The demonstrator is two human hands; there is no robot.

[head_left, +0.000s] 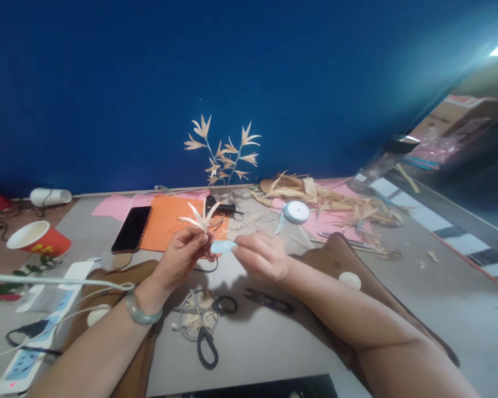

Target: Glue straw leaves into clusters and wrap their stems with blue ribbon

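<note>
A pale husk flower (202, 216) is held upright above the middle of the desk (240, 345), its base pinched in the closed-up fingers of the left hand (185, 249). A light blue strip (223, 246) is gripped at its other end by the right hand (263, 257), fingers curled in tight, so the little gap between the two hands is basically bridged by it. Whether the strip's left end is stuck to the flower's stem can't be told, that bit's hidden by the fingers. A bangle (143, 309) is worn on the left wrist.

Below the hands, a pair of open scissors (207, 348) with black handles is laid over a round thing with pale scraps, and some dark snips (269, 301) are parked to the right of it. Behind, an orange sheet (160, 221) is partly covered by a phone (131, 228). A white-faced ribbon roll (296, 212) is set beyond the right hand, with a heap of dried husks (302, 190) piled up behind it. Against the blue wall (108, 99), a branched stem of similar flowers (228, 160) can be seen.
</note>
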